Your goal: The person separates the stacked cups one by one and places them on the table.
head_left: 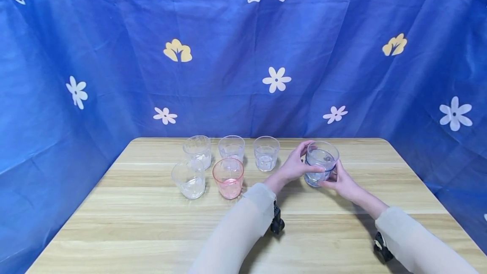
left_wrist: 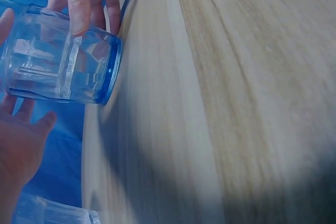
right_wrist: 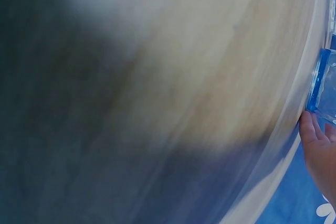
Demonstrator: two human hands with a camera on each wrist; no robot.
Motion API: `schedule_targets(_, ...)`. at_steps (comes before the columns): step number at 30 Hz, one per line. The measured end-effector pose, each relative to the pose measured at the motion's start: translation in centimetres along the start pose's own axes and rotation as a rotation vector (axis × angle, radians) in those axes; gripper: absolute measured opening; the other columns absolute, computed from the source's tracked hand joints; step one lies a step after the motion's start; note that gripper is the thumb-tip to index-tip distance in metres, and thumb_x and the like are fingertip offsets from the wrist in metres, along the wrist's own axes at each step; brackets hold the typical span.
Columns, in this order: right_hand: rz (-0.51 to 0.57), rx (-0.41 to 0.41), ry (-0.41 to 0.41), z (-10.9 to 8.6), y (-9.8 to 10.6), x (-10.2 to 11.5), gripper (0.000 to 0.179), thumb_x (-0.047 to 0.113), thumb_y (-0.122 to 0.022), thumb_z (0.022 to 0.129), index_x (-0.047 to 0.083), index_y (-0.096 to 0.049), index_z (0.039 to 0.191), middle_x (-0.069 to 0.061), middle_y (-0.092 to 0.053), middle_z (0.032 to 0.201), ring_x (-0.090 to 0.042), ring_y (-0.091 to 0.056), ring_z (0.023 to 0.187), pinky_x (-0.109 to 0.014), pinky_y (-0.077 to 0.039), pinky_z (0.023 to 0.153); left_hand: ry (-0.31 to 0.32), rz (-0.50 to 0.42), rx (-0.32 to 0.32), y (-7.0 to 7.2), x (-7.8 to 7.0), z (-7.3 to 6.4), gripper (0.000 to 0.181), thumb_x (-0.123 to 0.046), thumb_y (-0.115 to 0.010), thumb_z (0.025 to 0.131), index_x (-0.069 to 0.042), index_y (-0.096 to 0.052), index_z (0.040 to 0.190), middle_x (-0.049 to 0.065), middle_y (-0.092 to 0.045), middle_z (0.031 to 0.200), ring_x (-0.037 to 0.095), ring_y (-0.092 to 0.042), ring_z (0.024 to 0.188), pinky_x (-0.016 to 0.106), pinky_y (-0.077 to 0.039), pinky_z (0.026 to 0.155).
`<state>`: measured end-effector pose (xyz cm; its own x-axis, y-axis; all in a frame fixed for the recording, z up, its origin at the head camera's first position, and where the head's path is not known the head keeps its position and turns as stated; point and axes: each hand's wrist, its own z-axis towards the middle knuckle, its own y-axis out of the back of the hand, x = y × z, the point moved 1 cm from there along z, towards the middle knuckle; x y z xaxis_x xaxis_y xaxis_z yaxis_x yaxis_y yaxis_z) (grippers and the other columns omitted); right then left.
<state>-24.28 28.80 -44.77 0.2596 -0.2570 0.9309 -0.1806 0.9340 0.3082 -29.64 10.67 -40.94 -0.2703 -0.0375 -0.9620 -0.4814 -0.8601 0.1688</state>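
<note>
gripping the blue-tinted glass (head_left: 321,163) from both sides, the left hand (head_left: 296,165) curls fingers round its left wall and the right hand (head_left: 341,182) clasps its lower right. the glass stands upright on the wooden table (head_left: 152,223), right of centre. further left stand a pink glass (head_left: 228,177) and four clear glasses (head_left: 266,153) in two rows. a blue flowered cloth (head_left: 114,54) hangs behind.

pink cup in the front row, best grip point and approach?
Take the pink cup by its side wall at mid height, coming from the front right. It stands upright and tapers toward the base, so a wrap just under the wider rim should resist slipping. A clear cup sits close on its left and others behind; the near and right sides are free table.
</note>
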Motion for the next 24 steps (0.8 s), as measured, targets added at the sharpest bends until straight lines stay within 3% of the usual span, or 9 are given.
schedule_targets(11, 0.014, -0.005, 0.005, -0.04, -0.08, 0.17, 0.093, -0.014, -0.066, 0.082, -0.006, -0.001, 0.148, -0.042, -0.029, 0.140, -0.057, -0.040, 0.122, -0.020, -0.045, 0.093, -0.034, -0.008, 0.007, -0.01, 0.00, -0.26, 0.087, -0.001, -0.085, 0.071, -0.012, -0.040, 0.144, 0.011, -0.049, 0.143, 0.011, -0.044, 0.129, 0.031, -0.030, 0.110)
schedule_targets(24, -0.002, -0.012, -0.011, -0.08, -0.08, 0.26, 0.091, -0.010, -0.068, 0.083, -0.006, -0.004, 0.147, -0.041, -0.030, 0.140, -0.055, -0.040, 0.124, -0.025, -0.045, 0.095, -0.047, 0.015, -0.019, 0.07, -0.28, -0.32, 0.087, -0.005, -0.087, 0.070, -0.016, -0.041, 0.143, 0.005, -0.051, 0.142, 0.013, -0.040, 0.133, 0.041, -0.026, 0.113)
